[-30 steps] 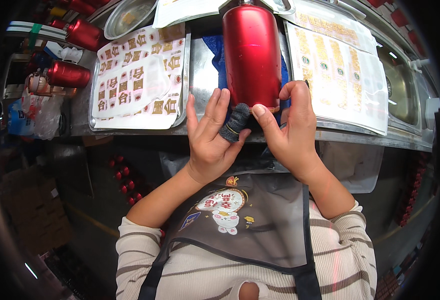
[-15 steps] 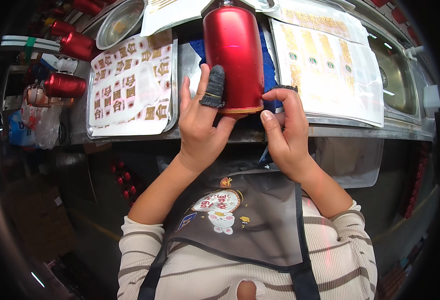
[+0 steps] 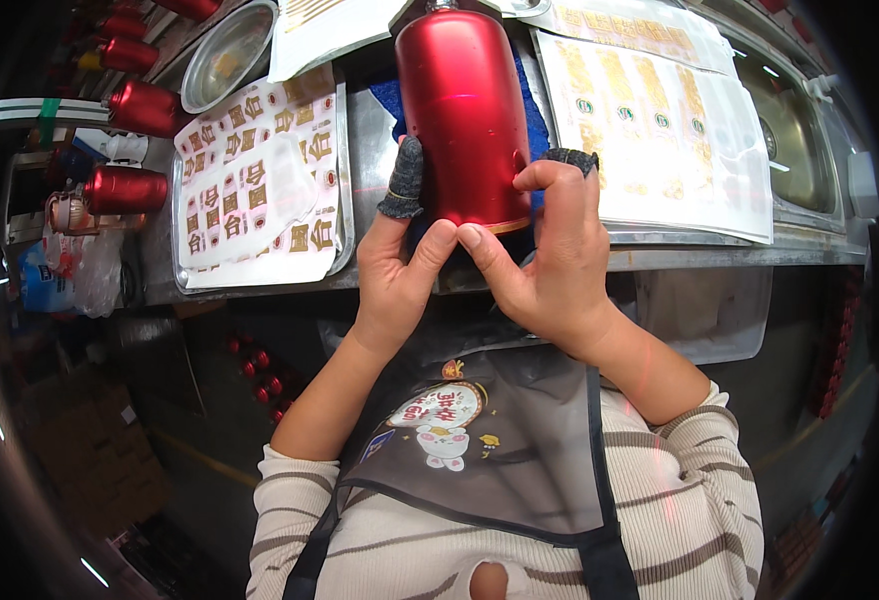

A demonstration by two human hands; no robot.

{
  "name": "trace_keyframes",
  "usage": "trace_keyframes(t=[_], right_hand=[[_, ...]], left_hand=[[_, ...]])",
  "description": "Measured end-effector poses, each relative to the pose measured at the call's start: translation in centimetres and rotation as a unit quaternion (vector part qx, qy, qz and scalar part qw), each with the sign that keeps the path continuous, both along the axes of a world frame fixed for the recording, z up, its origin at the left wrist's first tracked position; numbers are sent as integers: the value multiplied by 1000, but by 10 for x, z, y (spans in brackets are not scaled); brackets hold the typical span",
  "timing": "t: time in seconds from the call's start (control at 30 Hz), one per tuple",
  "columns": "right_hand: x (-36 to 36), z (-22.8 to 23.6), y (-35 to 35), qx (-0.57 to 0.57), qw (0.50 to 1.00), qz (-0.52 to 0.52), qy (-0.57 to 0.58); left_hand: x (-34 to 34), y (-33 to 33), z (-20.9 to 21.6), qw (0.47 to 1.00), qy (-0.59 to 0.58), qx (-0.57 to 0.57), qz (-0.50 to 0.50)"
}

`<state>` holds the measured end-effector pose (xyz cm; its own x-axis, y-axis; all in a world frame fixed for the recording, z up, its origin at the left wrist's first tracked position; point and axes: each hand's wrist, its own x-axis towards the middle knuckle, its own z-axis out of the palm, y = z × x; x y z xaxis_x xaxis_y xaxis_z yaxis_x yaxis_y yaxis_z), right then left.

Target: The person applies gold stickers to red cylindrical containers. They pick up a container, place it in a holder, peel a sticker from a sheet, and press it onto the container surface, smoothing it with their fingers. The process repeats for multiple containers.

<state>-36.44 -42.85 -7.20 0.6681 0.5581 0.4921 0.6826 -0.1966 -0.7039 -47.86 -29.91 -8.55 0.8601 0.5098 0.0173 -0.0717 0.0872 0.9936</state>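
A glossy red bottle [image 3: 463, 120] lies on a blue cloth [image 3: 387, 97], its near end toward me. Both my thumbs press on this end, tips almost meeting. My left hand [image 3: 397, 240] holds the bottle's left side, a dark grey cloth finger cover on one raised finger. On the other side my right hand [image 3: 557, 250] grips the bottle with a bent index finger against its wall. A similar grey cover is on another finger of that hand. The far neck of the bottle rests by a metal holder, and the fingers under the bottle are hidden.
To the left, a metal tray [image 3: 345, 225] carries white sheets printed in gold and red [image 3: 260, 185]. Gold-patterned sheets [image 3: 660, 150] lie to the right, beside a metal sink [image 3: 800, 150]. A metal bowl [image 3: 228, 60] and more red bottles [image 3: 126, 190] stand at the left.
Both thumbs have come together on the bottle's near end. My left fingers have shifted from the upper face to its left side. The bottle has shifted slightly left.
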Motion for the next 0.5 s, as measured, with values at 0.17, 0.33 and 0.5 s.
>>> trace_keyframes(t=[0.17, 0.33, 0.5], right_hand=[[-1, 3, -2, -6, 1000, 14, 20], [1, 2, -4, 0, 999, 38, -1], [3, 0, -12, 15, 991, 53, 124]], left_hand=[[3, -7, 6, 1000, 6, 12, 8], [3, -6, 2, 998, 16, 49, 25], [-5, -5, 0, 982, 9, 181, 54]])
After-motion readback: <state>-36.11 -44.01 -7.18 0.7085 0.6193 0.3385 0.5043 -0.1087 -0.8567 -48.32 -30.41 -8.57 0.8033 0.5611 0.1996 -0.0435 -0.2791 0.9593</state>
